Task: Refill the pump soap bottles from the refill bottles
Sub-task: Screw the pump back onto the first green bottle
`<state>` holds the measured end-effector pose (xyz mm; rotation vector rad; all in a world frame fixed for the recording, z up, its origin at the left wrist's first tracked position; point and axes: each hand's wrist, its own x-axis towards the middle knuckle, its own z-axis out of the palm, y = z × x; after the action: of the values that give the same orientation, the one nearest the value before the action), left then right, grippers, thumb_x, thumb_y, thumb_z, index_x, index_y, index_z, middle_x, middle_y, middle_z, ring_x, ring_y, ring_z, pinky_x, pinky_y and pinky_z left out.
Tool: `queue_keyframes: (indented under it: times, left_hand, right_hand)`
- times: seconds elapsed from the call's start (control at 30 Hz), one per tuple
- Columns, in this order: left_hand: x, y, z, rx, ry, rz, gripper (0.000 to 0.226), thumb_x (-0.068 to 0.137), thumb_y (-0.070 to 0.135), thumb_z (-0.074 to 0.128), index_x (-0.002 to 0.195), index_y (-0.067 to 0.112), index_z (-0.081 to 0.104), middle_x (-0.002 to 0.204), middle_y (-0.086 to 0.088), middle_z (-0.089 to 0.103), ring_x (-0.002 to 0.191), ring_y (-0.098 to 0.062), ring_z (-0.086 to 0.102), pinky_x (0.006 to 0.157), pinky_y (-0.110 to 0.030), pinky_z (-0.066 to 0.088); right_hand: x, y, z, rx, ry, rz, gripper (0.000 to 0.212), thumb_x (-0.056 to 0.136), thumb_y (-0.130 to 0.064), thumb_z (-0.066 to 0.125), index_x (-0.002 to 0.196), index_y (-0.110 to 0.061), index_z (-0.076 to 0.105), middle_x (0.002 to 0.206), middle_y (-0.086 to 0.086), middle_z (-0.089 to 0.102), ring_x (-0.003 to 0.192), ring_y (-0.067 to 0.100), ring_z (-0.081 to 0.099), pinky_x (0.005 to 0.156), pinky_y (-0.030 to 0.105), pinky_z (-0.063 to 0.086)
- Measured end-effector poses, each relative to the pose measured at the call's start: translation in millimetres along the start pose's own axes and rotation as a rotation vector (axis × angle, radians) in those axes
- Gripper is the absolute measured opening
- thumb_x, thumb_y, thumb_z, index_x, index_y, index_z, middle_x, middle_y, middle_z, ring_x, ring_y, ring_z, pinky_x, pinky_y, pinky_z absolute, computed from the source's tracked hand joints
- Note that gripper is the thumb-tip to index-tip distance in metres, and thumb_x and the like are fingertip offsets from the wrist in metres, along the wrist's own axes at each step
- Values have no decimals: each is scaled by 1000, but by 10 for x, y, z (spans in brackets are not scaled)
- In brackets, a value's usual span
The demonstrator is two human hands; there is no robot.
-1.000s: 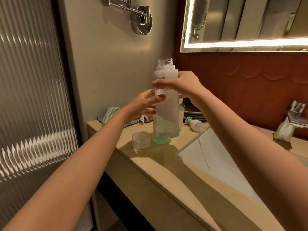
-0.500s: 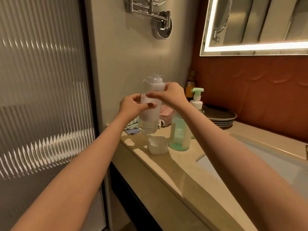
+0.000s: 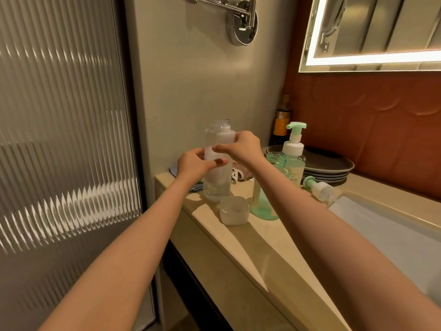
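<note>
My left hand and right hand both grip the uncapped bottle, upright at the far left of the tabletop; a cap lies just beside it.

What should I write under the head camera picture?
The left hand and right hand hold an uncapped clear bottle beside a white cap and open green bottle.

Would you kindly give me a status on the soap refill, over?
Left hand and right hand hold the frosted refill bottle, upright, uncapped. Open green pump bottle stands just right. Loose white cap lies before them.
</note>
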<state>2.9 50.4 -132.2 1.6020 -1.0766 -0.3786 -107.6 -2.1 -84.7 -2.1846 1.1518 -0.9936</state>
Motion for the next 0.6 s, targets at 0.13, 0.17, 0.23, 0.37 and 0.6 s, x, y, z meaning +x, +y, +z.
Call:
queue_keyframes:
  times: [0.13,0.17,0.23,0.37,0.6]
  left_hand:
    - [-13,31,-16,53,-59,2,75,69,40,78,132,10,49,130,-4,55,113,-17,51,81,-23,39]
    - [-31,47,-22,78,-70,7,74,71,39,77,132,10,47,131,-4,54,114,-18,50,81,-24,38]
    - [-69,68,-36,121,-83,10,75,73,40,75,134,10,43,134,-5,50,118,-20,48,83,-24,38]
    - [-113,93,-57,146,-94,-21,85,70,44,76,137,10,37,137,-8,46,122,-23,46,88,-29,40]
    - [-237,204,-82,162,52,45,66,75,45,72,122,8,43,112,-6,50,98,-17,48,77,-26,39]
  right_hand:
    - [-33,15,-4,-22,17,-7,41,72,-39,75,55,-12,50,55,2,50,63,18,51,56,28,39]
    - [-51,10,-9,-20,19,-14,41,72,-39,75,55,-12,49,55,2,50,62,18,51,53,26,36]
    - [-93,-10,-17,-27,18,-23,39,72,-39,75,59,-11,52,59,5,53,64,19,51,52,27,36]
    - [-164,-38,-40,-73,-21,-38,38,74,-36,74,78,0,64,76,14,64,72,22,59,61,33,45]
    - [-314,-31,-210,-94,49,-28,28,74,-24,72,65,-3,55,63,9,52,58,18,48,54,27,41]
